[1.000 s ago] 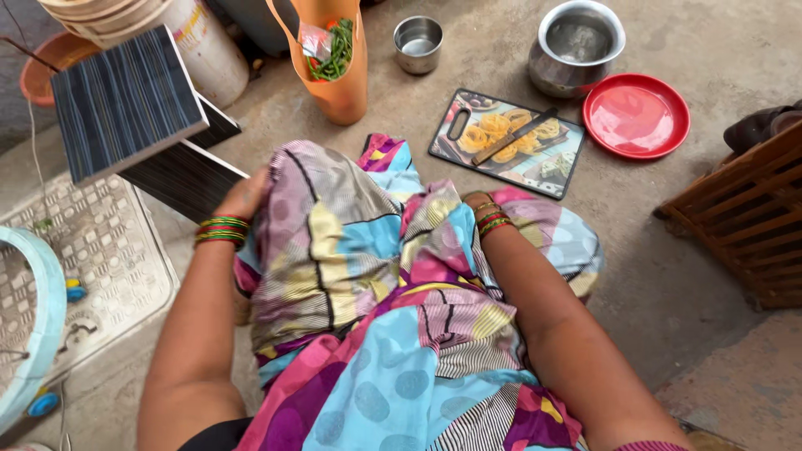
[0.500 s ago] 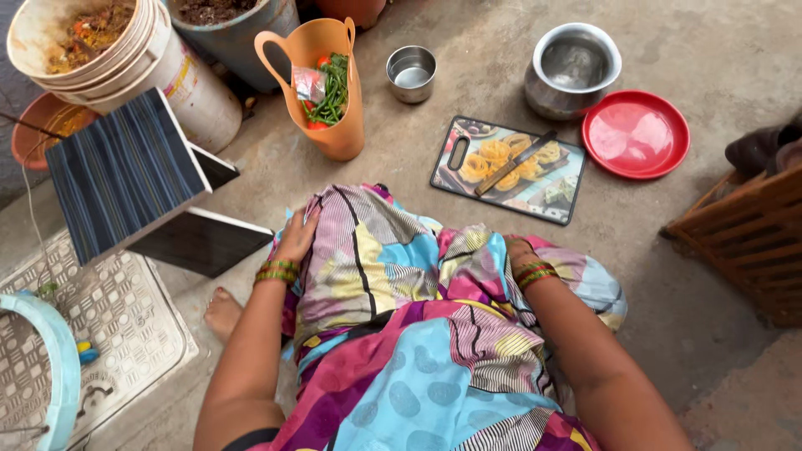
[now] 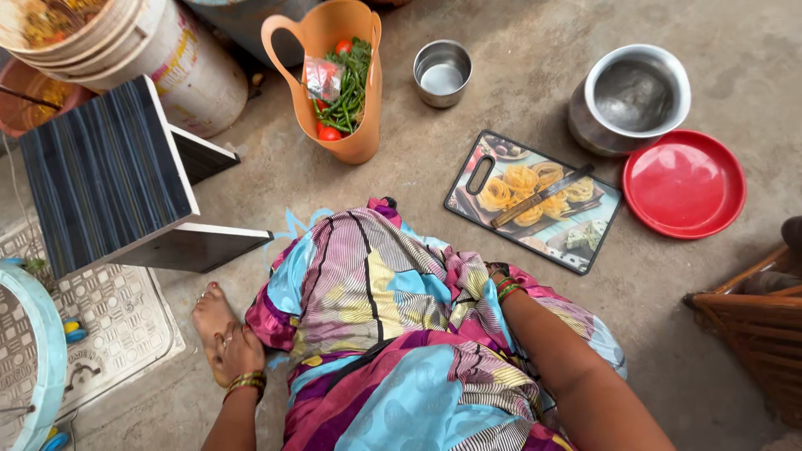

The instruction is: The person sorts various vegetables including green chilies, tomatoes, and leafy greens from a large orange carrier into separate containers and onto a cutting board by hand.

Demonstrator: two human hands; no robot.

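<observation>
Left hand: your left hand (image 3: 240, 349) lies loosely open on your bare foot (image 3: 210, 313), gripping nothing.
Right hand: your right hand (image 3: 493, 271) is buried in folds; I cannot tell its state.
Cloth: the patterned cloth (image 3: 376, 292) drapes over your lap above the concrete floor (image 3: 535, 92), soft, light and limp; a bunched fold probably gives the firmest hold.

knife (image 3: 541, 196) on cutting board (image 3: 532, 200) | plate (image 3: 684, 184) right of board | pot (image 3: 631, 98) behind plate | bag (image 3: 339, 79) left of cup (image 3: 441, 73)
</observation>
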